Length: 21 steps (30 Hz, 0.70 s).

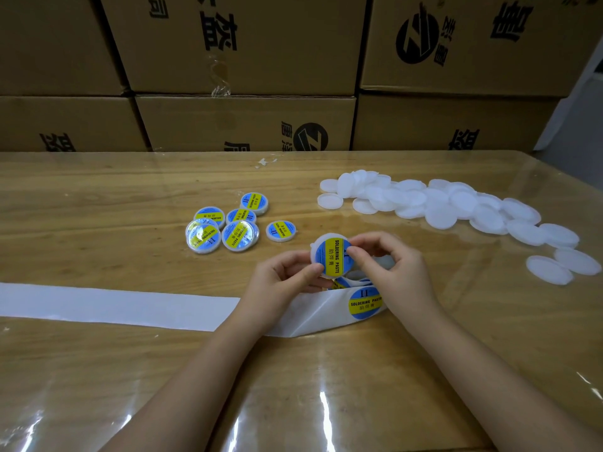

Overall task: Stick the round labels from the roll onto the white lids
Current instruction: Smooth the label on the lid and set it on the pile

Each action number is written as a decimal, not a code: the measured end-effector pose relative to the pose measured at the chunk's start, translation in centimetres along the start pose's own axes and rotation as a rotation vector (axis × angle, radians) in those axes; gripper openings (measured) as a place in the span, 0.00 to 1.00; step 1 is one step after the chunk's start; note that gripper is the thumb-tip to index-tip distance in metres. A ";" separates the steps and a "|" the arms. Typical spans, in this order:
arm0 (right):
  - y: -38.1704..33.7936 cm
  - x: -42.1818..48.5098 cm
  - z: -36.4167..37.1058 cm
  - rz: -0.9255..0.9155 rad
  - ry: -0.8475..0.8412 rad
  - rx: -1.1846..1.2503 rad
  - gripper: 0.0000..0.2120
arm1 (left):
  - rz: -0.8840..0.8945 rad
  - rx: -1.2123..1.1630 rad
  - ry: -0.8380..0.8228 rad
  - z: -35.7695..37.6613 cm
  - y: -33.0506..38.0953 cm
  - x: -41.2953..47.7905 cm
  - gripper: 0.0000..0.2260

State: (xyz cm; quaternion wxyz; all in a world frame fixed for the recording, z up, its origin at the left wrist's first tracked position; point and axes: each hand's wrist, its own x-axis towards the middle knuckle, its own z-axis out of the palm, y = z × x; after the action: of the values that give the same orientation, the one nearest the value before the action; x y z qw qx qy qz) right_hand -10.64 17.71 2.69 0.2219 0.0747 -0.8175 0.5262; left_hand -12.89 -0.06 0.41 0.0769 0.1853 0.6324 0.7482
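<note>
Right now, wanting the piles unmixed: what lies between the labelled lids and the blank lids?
Head view: only bare table between labelled lids and blank lids.

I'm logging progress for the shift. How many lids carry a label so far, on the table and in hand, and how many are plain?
Labelled lids on the table: 6 clearly seen; overlaps may hide more
Held lid, labelled, between left hand and right hand: 1
Plain white lids: heap too overlapped to count
Total labelled: at least 7
</note>
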 end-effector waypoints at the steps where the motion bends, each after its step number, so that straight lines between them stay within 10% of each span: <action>1: 0.0 0.0 0.0 0.000 -0.001 -0.007 0.03 | 0.002 0.003 0.002 0.0 0.0 0.0 0.12; 21: 0.3 -0.1 0.4 -0.155 0.118 -0.246 0.04 | 0.307 0.481 0.111 1.1 0.0 -0.7 0.05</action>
State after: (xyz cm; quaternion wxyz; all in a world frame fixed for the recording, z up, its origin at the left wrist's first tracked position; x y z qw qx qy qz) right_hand -10.77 17.43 2.25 0.3171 0.0787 -0.8530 0.4070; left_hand -11.83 0.70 0.48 -0.1180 0.2507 0.7595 0.5886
